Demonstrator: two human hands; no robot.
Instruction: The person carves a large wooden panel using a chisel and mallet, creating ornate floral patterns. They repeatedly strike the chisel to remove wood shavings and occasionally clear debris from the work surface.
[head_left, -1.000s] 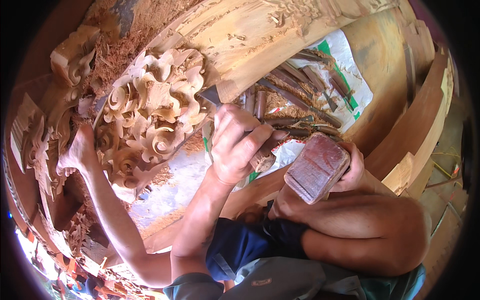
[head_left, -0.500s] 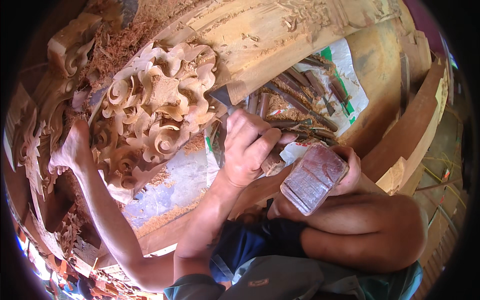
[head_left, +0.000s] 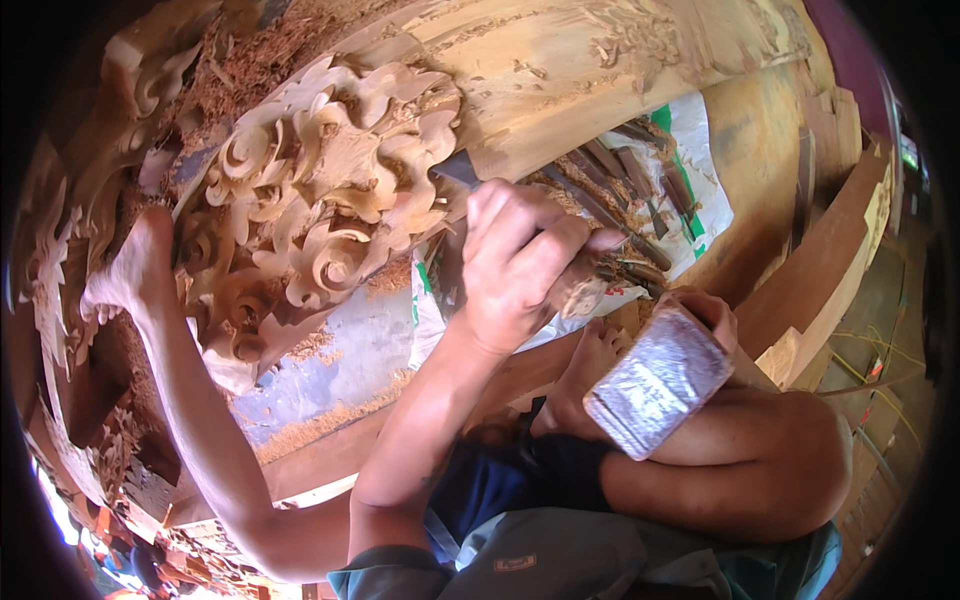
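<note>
My left hand (head_left: 520, 260) is closed around a chisel. The chisel's flat dark blade (head_left: 456, 168) meets the right edge of a carved wooden panel (head_left: 350, 165) with curled leaves and scrolls. Its round wooden handle end (head_left: 580, 290) sticks out below my fist. In my right hand (head_left: 708, 315) is a block-shaped wooden mallet (head_left: 660, 380), its worn, shiny face turned up. A gap separates the mallet from the chisel handle. Most of my right hand's fingers are hidden behind the mallet.
Several chisels (head_left: 610, 200) lie on a white and green sack (head_left: 712, 175) right of the carving. A long pale board (head_left: 560, 60) runs behind. My left foot (head_left: 140, 260) rests beside the panel. Shavings (head_left: 260, 75) cover the far left; a curved plank (head_left: 815, 260) stands at right.
The mallet has moved down and right, away from the chisel's handle end, which now shows. My left hand keeps its place at the panel's edge. The whole view has shifted slightly.
</note>
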